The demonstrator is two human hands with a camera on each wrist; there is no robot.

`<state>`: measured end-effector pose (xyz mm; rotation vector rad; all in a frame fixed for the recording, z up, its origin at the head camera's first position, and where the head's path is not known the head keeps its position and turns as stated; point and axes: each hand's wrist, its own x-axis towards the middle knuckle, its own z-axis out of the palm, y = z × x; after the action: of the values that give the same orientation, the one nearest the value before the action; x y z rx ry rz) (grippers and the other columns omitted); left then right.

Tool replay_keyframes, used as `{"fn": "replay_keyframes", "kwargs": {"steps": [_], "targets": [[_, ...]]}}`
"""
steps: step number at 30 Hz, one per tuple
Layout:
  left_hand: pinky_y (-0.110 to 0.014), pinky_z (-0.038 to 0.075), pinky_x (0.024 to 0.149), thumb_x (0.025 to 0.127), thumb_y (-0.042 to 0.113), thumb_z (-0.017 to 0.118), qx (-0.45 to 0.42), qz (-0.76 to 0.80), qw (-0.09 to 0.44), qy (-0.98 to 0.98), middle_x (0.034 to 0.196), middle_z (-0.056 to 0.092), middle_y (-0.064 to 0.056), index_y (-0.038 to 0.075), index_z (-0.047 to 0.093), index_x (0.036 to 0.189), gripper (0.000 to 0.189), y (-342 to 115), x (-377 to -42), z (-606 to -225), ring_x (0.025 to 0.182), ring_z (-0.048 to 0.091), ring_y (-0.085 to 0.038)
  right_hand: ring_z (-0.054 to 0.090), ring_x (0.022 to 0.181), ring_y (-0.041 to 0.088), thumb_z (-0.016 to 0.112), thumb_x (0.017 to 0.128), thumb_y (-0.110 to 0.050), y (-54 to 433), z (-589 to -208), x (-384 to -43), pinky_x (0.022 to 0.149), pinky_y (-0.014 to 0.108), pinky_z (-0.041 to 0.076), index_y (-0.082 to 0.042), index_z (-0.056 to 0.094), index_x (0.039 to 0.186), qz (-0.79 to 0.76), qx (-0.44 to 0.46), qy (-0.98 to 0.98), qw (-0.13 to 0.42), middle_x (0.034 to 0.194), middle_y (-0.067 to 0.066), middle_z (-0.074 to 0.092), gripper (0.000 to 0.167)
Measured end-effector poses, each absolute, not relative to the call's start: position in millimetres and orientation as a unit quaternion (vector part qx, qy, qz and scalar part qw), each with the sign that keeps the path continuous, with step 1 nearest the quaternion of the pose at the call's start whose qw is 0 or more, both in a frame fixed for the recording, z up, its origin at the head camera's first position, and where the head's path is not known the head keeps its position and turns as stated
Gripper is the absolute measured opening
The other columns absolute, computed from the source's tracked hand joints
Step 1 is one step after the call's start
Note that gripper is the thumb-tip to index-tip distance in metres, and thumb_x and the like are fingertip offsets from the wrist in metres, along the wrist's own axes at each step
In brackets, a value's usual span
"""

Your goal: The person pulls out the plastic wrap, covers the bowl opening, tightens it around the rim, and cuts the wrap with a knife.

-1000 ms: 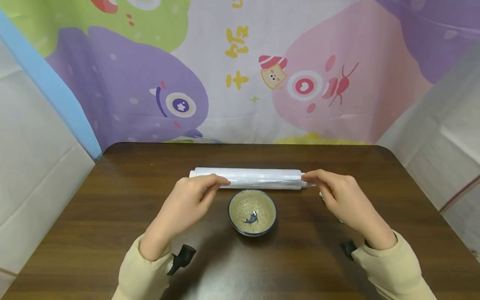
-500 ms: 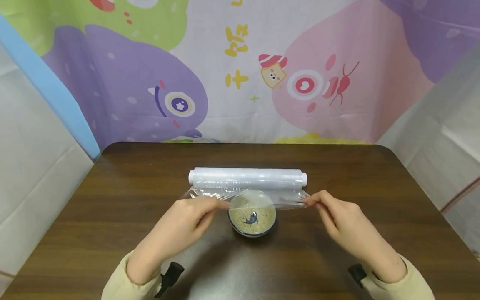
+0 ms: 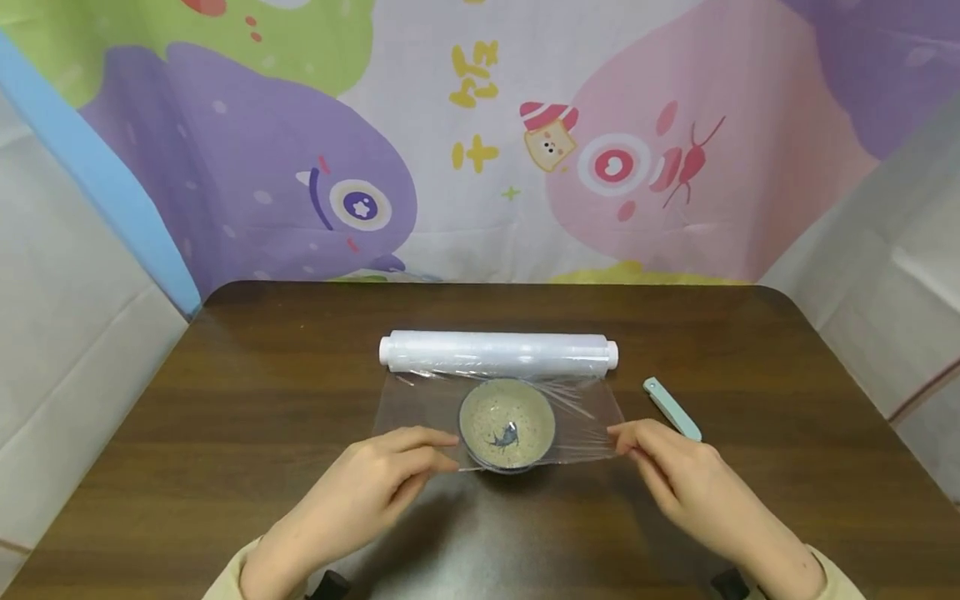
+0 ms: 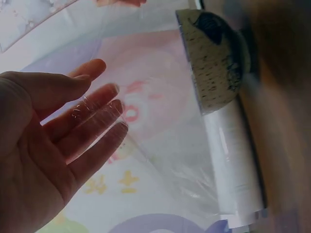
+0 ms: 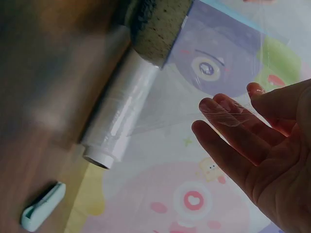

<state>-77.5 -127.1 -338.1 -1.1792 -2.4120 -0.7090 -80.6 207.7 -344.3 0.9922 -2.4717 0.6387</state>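
Note:
A clear sheet of plastic wrap (image 3: pixel 581 417) stretches from its white roll (image 3: pixel 498 353) toward me, over the speckled bowl (image 3: pixel 507 425) with a blue figure inside. My left hand (image 3: pixel 375 479) pinches the sheet's front left corner between thumb and fingers, beside the bowl. On the other side my right hand (image 3: pixel 690 487) pinches the front right corner. In the left wrist view the film passes by the thumb and the other fingers (image 4: pixel 99 155) spread. The right wrist view has film bunched at the thumb and fingertips (image 5: pixel 206 104). Whether the film touches the bowl's rim, I cannot tell.
A pale green utility-knife-shaped tool (image 3: pixel 672 409) lies right of the roll, close to my right hand. The dark wooden table (image 3: pixel 247 400) ends at a printed cartoon curtain (image 3: pixel 480 208) behind it.
Both hands have drawn the plastic wrap from the roll toward me, and it now spans the bowl. The pale green tool, mostly hidden by my right hand before, is uncovered.

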Motion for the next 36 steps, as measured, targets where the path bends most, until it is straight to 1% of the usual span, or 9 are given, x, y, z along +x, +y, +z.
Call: {"fn": "replay_keyframes", "kwargs": {"steps": [2,5,7,10,11,18,26,32,36], "targets": [[-0.02,0.047,0.073,0.077,-0.001,0.063,-0.419,-0.247,0.186,-0.854,0.103,0.059,0.009,0.019,0.069,0.09,0.024,-126.2,-77.3,-341.2,0.091,0.058,-0.007,0.061,0.094,0.008,0.051,0.089,-0.007,208.8,-346.6,-79.1,0.075,0.011,0.043,-0.017,0.055,0.089,0.227,0.358,-0.884,0.196,0.106,-0.007,0.062,0.011],[-0.015,0.042,0.069,0.075,-0.002,0.061,-0.427,-0.242,0.197,-0.849,0.092,0.053,0.011,0.018,0.07,0.088,0.025,-125.9,-77.8,-346.5,0.082,0.051,-0.003,0.061,0.093,0.008,0.049,0.091,-0.011,209.6,-351.0,-77.6,0.072,0.012,0.043,-0.018,0.055,0.088,0.223,0.362,-0.884,0.195,0.108,-0.006,0.06,0.01],[-0.013,0.039,0.066,0.073,-0.003,0.062,-0.438,-0.242,0.2,-0.842,0.086,0.05,0.011,0.017,0.071,0.087,0.026,-125.8,-78.4,-349.7,0.077,0.047,-0.002,0.06,0.091,0.008,0.052,0.088,-0.006,210.1,-355.0,-77.4,0.07,0.012,0.043,-0.017,0.055,0.087,0.22,0.367,-0.883,0.195,0.108,-0.005,0.06,0.012],[-0.011,0.038,0.064,0.07,-0.005,0.063,-0.454,-0.244,0.194,-0.835,0.08,0.05,0.012,0.016,0.071,0.087,0.028,-125.0,-79.1,-353.9,0.073,0.046,0.0,0.06,0.088,0.008,0.057,0.083,-0.001,210.7,-360.6,-77.4,0.069,0.012,0.043,-0.018,0.056,0.086,0.216,0.372,-0.881,0.197,0.107,-0.003,0.059,0.017],[-0.011,0.038,0.064,0.069,-0.006,0.064,-0.457,-0.242,0.19,-0.835,0.079,0.05,0.012,0.016,0.071,0.087,0.03,-124.4,-79.1,-355.3,0.072,0.047,0.0,0.06,0.086,0.008,0.059,0.08,0.003,210.9,-362.3,-77.4,0.068,0.012,0.043,-0.018,0.056,0.085,0.216,0.373,-0.88,0.198,0.107,-0.003,0.059,0.022],[-0.016,0.042,0.066,0.067,-0.006,0.064,-0.46,-0.228,0.164,-0.842,0.076,0.051,0.013,0.016,0.072,0.086,0.03,-121.6,-78.6,-366.7,0.074,0.051,-0.002,0.058,0.081,0.006,0.062,0.077,0.004,213.1,-372.2,-80.1,0.066,0.008,0.041,-0.018,0.056,0.081,0.209,0.372,-0.887,0.178,0.106,-0.001,0.057,0.023],[-0.02,0.043,0.063,0.068,-0.002,0.067,-0.451,-0.199,0.158,-0.856,0.073,0.05,0.012,0.018,0.073,0.082,0.025,-116.8,-85.9,-376.8,0.069,0.052,-0.004,0.054,0.079,0.003,0.067,0.069,0.006,213.8,-384.6,-91.8,0.067,0.01,0.041,-0.017,0.057,0.077,0.203,0.372,-0.888,0.176,0.098,-0.002,0.054,0.027],[-0.018,0.043,0.061,0.068,-0.001,0.068,-0.424,-0.207,0.132,-0.872,0.073,0.051,0.012,0.019,0.074,0.083,0.026,-116.6,-94.6,-387.7,0.068,0.051,-0.001,0.052,0.076,-0.001,0.068,0.071,0.004,212.3,-392.1,-100.7,0.065,0.011,0.041,-0.018,0.058,0.075,0.198,0.367,-0.894,0.165,0.086,-0.01,0.05,0.025],[-0.019,0.043,0.06,0.073,0.001,0.067,-0.363,-0.234,0.102,-0.896,0.075,0.055,0.013,0.02,0.072,0.083,0.023,-114.4,-101.1,-393.0,0.066,0.048,0.001,0.051,0.072,-0.003,0.067,0.074,0.002,211.3,-394.7,-107.8,0.062,0.015,0.044,-0.019,0.059,0.075,0.191,0.353,-0.904,0.148,0.081,-0.013,0.05,0.023]]}}
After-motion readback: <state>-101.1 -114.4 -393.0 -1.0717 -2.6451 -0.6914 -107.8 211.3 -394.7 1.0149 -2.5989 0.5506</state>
